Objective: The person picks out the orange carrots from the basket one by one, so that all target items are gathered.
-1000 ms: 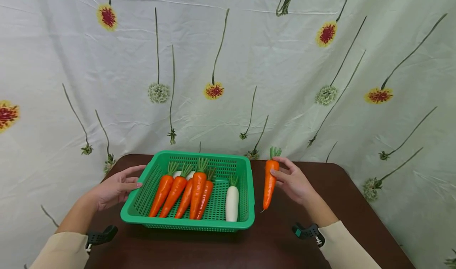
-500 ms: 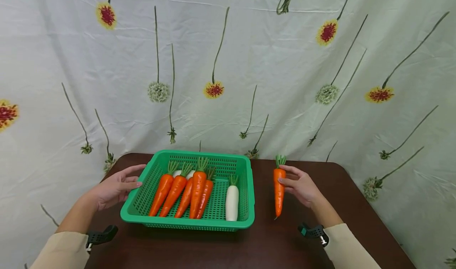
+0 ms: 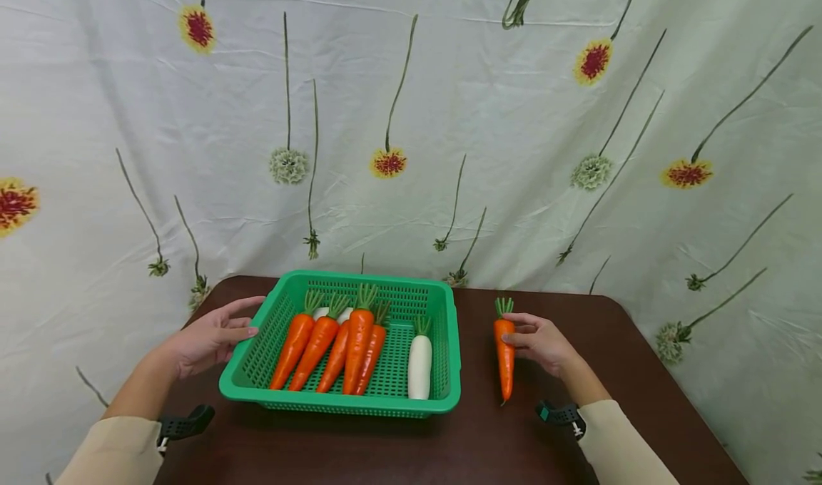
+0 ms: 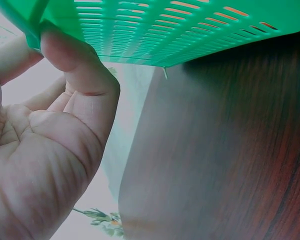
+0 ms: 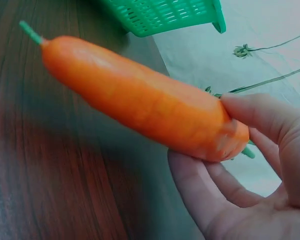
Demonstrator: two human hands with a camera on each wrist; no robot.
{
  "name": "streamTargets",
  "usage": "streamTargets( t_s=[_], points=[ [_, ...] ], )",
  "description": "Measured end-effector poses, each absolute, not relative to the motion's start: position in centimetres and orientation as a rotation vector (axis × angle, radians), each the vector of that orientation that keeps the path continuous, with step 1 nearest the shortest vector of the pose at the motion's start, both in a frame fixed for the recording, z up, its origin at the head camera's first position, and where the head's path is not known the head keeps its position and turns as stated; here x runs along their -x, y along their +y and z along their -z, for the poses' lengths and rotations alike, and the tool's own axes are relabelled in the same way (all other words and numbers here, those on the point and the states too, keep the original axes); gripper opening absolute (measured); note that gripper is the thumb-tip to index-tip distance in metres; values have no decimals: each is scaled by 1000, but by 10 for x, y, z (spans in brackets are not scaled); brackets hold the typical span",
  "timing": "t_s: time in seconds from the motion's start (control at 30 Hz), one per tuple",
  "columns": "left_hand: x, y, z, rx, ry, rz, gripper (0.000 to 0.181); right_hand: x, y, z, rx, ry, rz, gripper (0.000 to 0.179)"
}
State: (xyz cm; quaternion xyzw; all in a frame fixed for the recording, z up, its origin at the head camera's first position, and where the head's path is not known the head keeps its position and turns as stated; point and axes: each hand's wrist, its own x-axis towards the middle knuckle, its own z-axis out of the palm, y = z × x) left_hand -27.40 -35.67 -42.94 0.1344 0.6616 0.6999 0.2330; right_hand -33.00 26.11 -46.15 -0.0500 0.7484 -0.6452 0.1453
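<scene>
At the basket's left side my left hand (image 3: 208, 341) pinches the rim of the green plastic basket (image 3: 340, 404). In the left wrist view its thumb (image 4: 65, 52) lies against the basket wall (image 4: 155, 30). Right of the basket, my right hand (image 3: 546, 346) grips an orange carrot (image 3: 504, 360) near its leafy top, between thumb and fingers. The carrot (image 5: 140, 95) stays close over the table, tip toward me. Inside the basket several carrots (image 3: 321, 346) lean together on the left. One white radish (image 3: 420, 367) lies on the right, and white pieces show partly hidden behind the carrots.
The dark brown wooden table (image 3: 321, 446) has its far edge against a pale cloth (image 3: 347, 221) printed with flowers. Black bands with small devices (image 3: 186, 423) sit on both wrists.
My right hand has moved right and then down toward the table with the carrot, away from the basket. The left hand and the basket have stayed in place.
</scene>
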Motion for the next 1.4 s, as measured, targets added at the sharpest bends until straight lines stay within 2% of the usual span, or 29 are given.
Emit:
streamTargets(
  t_s=[0.33,0.6,0.93,1.27,1.4],
  points=[
    [274,-356,430,-350,1833,-1912,79,336,259,467,115,2179,1800,58],
    [273,-356,428,-353,1829,-1920,74,339,255,464,83,2221,1769,54],
    [274,-356,428,-340,1849,-1900,78,343,251,469,74,2255,1702,50],
    [275,-356,427,-369,1817,-1920,69,346,252,469,76,2248,1707,48],
    [275,-356,427,-362,1818,-1916,73,344,252,468,70,2252,1698,49]
  ],
)
